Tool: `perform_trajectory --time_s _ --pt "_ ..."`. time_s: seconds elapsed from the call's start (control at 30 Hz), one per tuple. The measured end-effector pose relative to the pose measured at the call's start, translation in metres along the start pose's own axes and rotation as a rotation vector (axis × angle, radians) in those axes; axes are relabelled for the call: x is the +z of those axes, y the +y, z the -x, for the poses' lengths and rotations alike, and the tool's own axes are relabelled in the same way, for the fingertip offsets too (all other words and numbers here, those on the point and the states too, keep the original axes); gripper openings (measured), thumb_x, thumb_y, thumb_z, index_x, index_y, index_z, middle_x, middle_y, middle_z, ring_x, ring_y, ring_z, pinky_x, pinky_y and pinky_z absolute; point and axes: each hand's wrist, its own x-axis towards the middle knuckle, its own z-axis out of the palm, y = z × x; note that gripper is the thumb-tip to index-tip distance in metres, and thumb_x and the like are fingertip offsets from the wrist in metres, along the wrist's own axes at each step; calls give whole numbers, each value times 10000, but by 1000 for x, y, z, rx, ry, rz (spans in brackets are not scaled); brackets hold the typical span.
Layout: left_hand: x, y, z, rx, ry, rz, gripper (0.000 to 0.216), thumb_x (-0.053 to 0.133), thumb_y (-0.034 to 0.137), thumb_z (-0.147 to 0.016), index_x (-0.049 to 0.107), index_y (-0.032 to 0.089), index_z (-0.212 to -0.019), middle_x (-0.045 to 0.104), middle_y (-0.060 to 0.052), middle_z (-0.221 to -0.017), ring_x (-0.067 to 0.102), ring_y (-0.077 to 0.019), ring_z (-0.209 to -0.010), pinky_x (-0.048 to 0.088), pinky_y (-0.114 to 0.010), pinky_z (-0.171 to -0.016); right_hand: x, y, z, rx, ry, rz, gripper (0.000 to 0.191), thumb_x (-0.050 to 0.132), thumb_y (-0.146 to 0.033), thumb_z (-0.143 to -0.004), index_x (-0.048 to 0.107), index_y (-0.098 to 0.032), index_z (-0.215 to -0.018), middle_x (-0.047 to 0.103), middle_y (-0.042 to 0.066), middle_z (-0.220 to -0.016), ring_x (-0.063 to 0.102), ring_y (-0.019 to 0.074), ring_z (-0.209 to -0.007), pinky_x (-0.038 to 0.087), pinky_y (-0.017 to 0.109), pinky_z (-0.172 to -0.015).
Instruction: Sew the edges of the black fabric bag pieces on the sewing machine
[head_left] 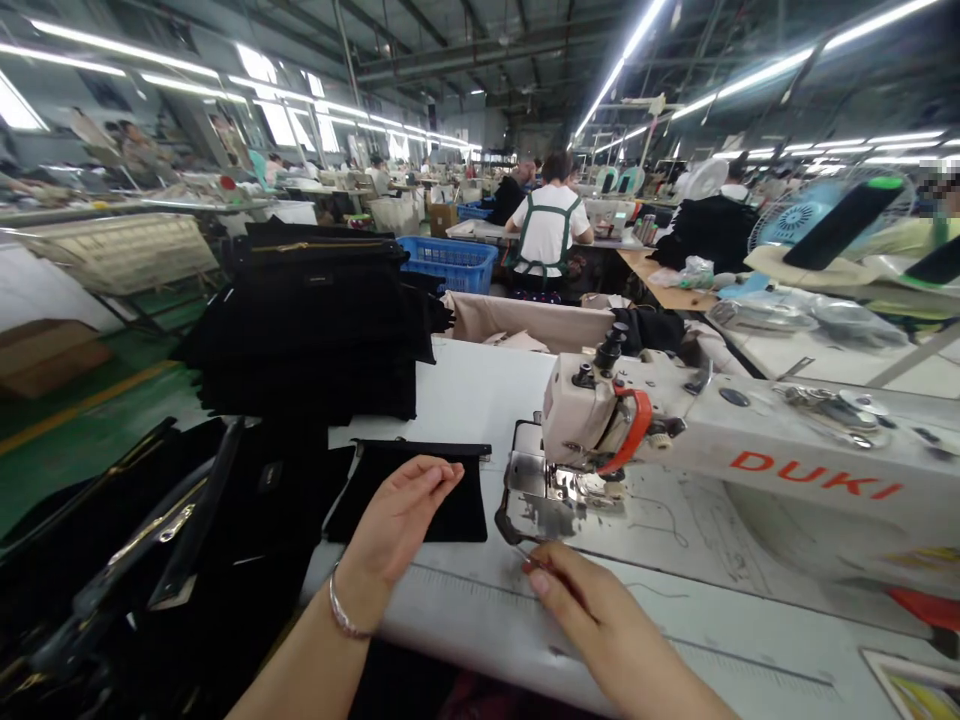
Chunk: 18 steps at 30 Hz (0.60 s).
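Note:
My left hand (396, 515) hovers over a small black fabric piece (459, 505) with a zipper-like strip along its top edge, lying flat on the table. The thumb and fingers are pinched together; whatever they may hold is too small to make out. In front of the needle plate of a white sewing machine (660, 430), my right hand (581, 605) is closed, thumb against fingers. A thin, pointed tip shows at its fingertips, but its kind is unclear. Loose threads (660, 525) lie on the machine bed.
A tall stack of black fabric pieces (315, 330) stands at the back left. More black pieces with zippers (247, 540) hang over the left side. Behind the table are a beige-lined bin (525, 315) and a blue basket (457, 262). A person (551, 225) sits further back.

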Motion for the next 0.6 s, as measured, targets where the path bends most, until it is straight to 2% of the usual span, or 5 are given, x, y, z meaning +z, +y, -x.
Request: perform_trajectory --time_s 0.13,0.27,0.4,0.6 --pt "-4 -6 10 -40 1 162 98 723 201 -818 656 143 -777 577 -17 -786 607 -158 -866 441 -455 -1081 14 12 -22 -96 135 284 238 433 -316 -1003 596 -220 -1147 637 83 -1078 601 244 -984 450 364 -876" --pt "-10 -11 9 -60 51 198 120 739 210 -803 638 146 -786 536 -12 -767 576 -140 -826 532 -351 -933 29 18 -56 -197 232 500 291 477 -218 -983 552 -186 -1262 614 111 -1104 588 267 -1012 466 381 -897" --pt "-12 -12 8 -64 54 205 134 751 214 -795 639 141 -787 520 -11 -771 561 -132 -818 540 -310 -876 36 21 -77 -197 280 539 325 461 -189 -981 536 -170 -1297 600 127 -1093 583 278 -1017 472 389 -889" --pt "-12 -13 10 -82 33 205 95 744 174 -788 664 132 -817 521 -14 -761 542 -116 -760 534 -270 -801 39 21 -85 -185 300 518 316 432 -214 -996 541 -184 -1292 595 125 -1068 582 284 -990 471 394 -861"
